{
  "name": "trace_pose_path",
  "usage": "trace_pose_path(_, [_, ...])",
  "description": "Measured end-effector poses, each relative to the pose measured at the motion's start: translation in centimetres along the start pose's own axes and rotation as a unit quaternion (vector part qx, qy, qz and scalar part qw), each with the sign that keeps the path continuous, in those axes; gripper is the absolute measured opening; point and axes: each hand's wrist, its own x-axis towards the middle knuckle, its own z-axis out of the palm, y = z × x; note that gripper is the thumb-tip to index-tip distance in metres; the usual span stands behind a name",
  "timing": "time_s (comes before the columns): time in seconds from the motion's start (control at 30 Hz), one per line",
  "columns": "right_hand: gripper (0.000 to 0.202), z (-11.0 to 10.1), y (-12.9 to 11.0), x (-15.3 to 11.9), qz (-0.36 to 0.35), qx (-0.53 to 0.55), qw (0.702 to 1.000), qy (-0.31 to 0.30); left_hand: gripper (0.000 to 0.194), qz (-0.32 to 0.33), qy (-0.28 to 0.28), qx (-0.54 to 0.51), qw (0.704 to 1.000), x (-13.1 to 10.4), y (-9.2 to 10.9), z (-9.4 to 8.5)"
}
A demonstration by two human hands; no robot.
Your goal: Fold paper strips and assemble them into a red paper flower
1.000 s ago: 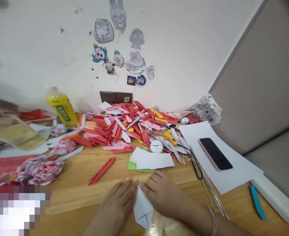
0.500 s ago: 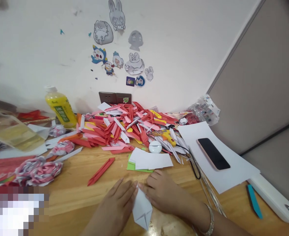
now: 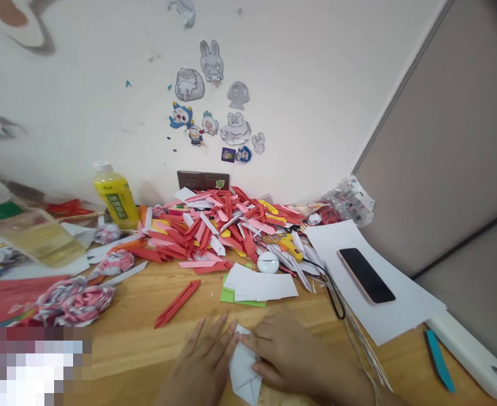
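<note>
A folded white sheet of paper [image 3: 242, 369] lies on the wooden table between my hands, with a pointed lower end and crease lines. My left hand [image 3: 204, 361] rests along its left edge, fingers stretched out and flat, the fingertips at the upper part of the paper. From the other side my right hand [image 3: 280, 349] bears on the sheet. Its index finger reaches the top, the thumb sits at the right edge, and the remaining fingers are bent and slightly blurred. Ahead of my hands lie white paper strips [image 3: 265, 285] over green paper [image 3: 228, 295].
A folded red strip [image 3: 176, 304] lies left of my hands. Behind is a heap of folded red, pink and white strips [image 3: 206, 225], with a yellow glue gun [image 3: 291, 248]. A phone [image 3: 365, 275] rests on white sheets [image 3: 384, 327] at right. A yellow drink bottle [image 3: 115, 197] stands at left.
My right hand has moved down along the paper, its thumb now lower on the right edge. The left hand stays beside the sheet. The view has tilted upward slightly.
</note>
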Motion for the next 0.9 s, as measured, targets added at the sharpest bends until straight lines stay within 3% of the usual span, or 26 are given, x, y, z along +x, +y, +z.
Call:
trace_pose_path(0.17, [0.038, 0.2, -0.1, 0.3, 0.049, 0.029, 0.998, -0.018, 0.046, 0.02, 0.004, 0.011, 1.0, 0.3, -0.2, -1.2])
trace_pose_path(0.3, [0.023, -0.1, 0.4, 0.5, 0.067, 0.053, 0.996, -0.022, 0.056, 0.018, -0.004, 0.003, 1.0, 0.3, 0.5, -2.2])
trace_pose_path(0.47, [0.018, 0.8, 0.8, 0.5, 0.041, 0.007, 0.999, 0.003, 0.06, 0.01, -0.018, -0.005, 1.0, 0.2, 1.1, -1.7])
trace_pose_path(0.57, [0.019, 1.3, 1.0, 0.5, 0.021, -0.011, 1.0, 0.007, 0.068, 0.03, 0.007, -0.039, 0.999, 0.7, 0.3, -1.6])
trace_pose_path(0.67, [0.025, 1.1, 1.2, 0.5, -0.005, -0.007, 1.0, 0.01, 0.049, -0.003, 0.003, -0.047, 0.999, 1.5, -0.8, -1.7])
trace_pose_path(0.73, [0.027, 0.7, 1.3, 0.5, -0.005, 0.016, 1.0, 0.018, 0.04, 0.009, 0.015, -0.052, 0.999, 1.8, -1.1, -1.9])
trace_pose_path(0.9, [0.018, -0.3, 1.5, 0.5, 0.085, 0.132, 0.987, 0.023, 0.025, -0.033, 0.028, -0.044, 0.998, 1.7, -1.1, -2.4])
